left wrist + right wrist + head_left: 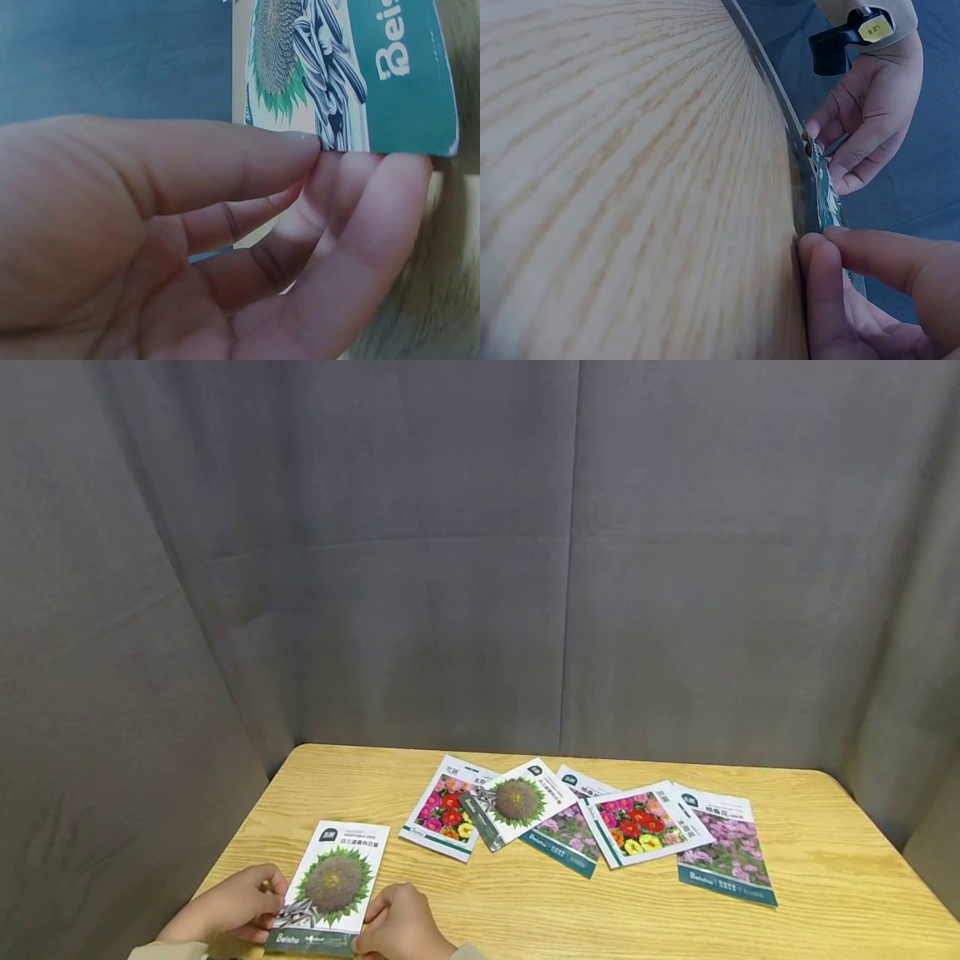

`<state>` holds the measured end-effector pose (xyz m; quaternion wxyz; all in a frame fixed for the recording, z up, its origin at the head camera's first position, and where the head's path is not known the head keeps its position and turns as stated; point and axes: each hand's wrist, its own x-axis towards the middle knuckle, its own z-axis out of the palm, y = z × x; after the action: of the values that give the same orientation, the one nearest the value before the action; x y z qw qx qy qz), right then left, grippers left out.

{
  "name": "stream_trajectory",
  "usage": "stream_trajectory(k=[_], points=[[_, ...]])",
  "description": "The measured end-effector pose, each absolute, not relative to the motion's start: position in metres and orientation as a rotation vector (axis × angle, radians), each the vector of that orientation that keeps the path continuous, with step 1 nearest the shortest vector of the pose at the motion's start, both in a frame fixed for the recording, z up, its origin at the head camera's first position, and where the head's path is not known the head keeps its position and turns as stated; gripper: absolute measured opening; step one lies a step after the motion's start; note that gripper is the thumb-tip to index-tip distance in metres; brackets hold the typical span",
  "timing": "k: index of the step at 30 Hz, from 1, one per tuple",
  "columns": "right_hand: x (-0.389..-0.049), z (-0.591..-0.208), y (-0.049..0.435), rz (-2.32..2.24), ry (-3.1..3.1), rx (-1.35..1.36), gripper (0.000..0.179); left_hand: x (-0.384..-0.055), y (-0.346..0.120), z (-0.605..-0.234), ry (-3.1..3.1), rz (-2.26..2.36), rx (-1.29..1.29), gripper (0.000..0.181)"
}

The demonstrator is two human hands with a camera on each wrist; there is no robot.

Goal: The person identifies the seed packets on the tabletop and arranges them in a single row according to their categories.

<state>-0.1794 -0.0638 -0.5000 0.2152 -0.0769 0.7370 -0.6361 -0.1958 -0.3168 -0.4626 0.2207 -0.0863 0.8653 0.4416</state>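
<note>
Packet [333,883] at wooden table [540,914], grey curtain [435,610]

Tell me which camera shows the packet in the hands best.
The head view, because the packet shows nearly its whole front. The left wrist view shows only its lower part; the right wrist view, only a slanted sliver.

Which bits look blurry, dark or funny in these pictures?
Head view: the gray curtain looks dim, while the nearest sunflower packet is fairly clear, though its tiniest print is unreadable; left wrist view: the table is blurry, with dark shadow by the packet's corner; right wrist view: the table's grain fans out as if stretched, going soft at the left edge.
</note>
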Motion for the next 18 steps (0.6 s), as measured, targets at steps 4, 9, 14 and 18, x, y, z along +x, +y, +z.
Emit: stream_trajectory(k=[4,9,14,18], points=[[-0.1795,-0.4996,-0.0637,-1.741,2.061,-0.218,0.023,-0.1955,-0.3135,-0.4644,2.415,1.199,-0.263,0.006],[-0.1792,-0.4965,-0.0644,-1.710,2.068,-0.213,0.023,-0.1928,-0.3113,-0.4672,2.438,1.179,-0.263,0.010],[-0.1786,-0.4924,-0.0631,-1.707,2.051,-0.188,0.023,-0.1926,-0.3088,-0.4666,2.455,1.160,-0.251,0.011],[-0.1780,-0.4913,-0.0622,-1.704,2.055,-0.181,0.024,-0.1936,-0.3072,-0.4665,2.460,1.149,-0.258,0.011]])
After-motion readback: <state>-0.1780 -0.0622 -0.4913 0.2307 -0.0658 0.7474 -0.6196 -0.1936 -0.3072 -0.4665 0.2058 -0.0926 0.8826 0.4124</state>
